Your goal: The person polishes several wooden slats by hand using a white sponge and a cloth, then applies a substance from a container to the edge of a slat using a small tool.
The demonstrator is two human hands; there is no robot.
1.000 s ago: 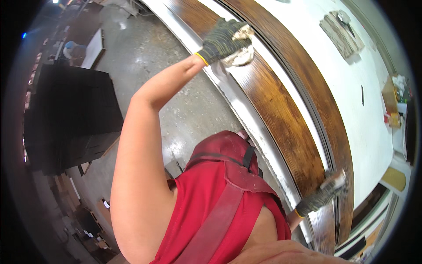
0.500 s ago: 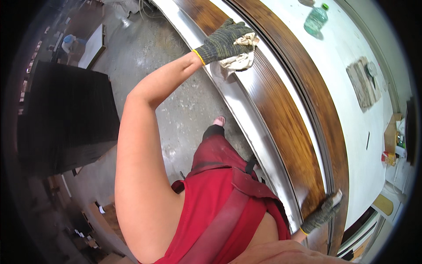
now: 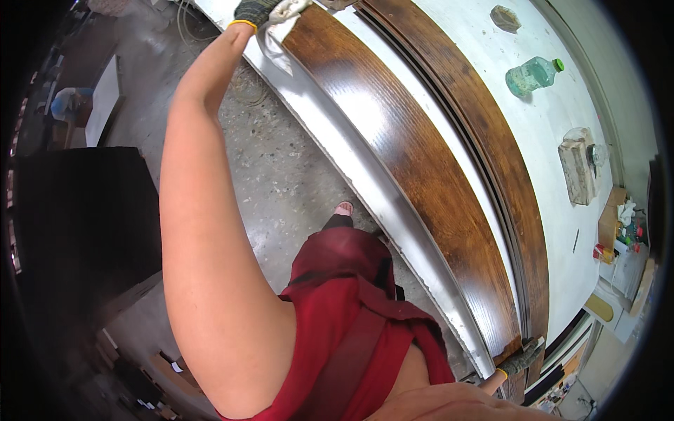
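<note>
- Reaching with the left hand [image 3: 254, 12], in a dark knit glove, toward the far stretch of the near board [image 3: 425, 165], further along than half a second ago.
- Carrying the white cloth [image 3: 283, 21] along, bunched beside the glove and trailing a loose end down toward the pale strip [image 3: 393, 203] at the table's near side.
- Uncovering a section hidden under glove and cloth in the previous view, now showing brown grain under a broad glare.
- Shifting the working spot along the board, by the look of it, and leaving the middle clear of both hands; not showing surely whether pressing cloth to wood.
- Losing some left fingers past the upper edge of view; seemingly having hold of the cloth, but not revealing how far closed.
- Keeping the right hand [image 3: 519, 359] low at the boards' near end, much as before, fingers pointing outward; too small for telling how far open or whether gripping anything.
- Working over a near board lying lengthwise on the white table [image 3: 540, 133], beside the far board [image 3: 481, 116].
- Facing, beyond both boards, a green-capped bottle [image 3: 533, 77] and a rough block [image 3: 579, 168], well apart from either hand.
</note>
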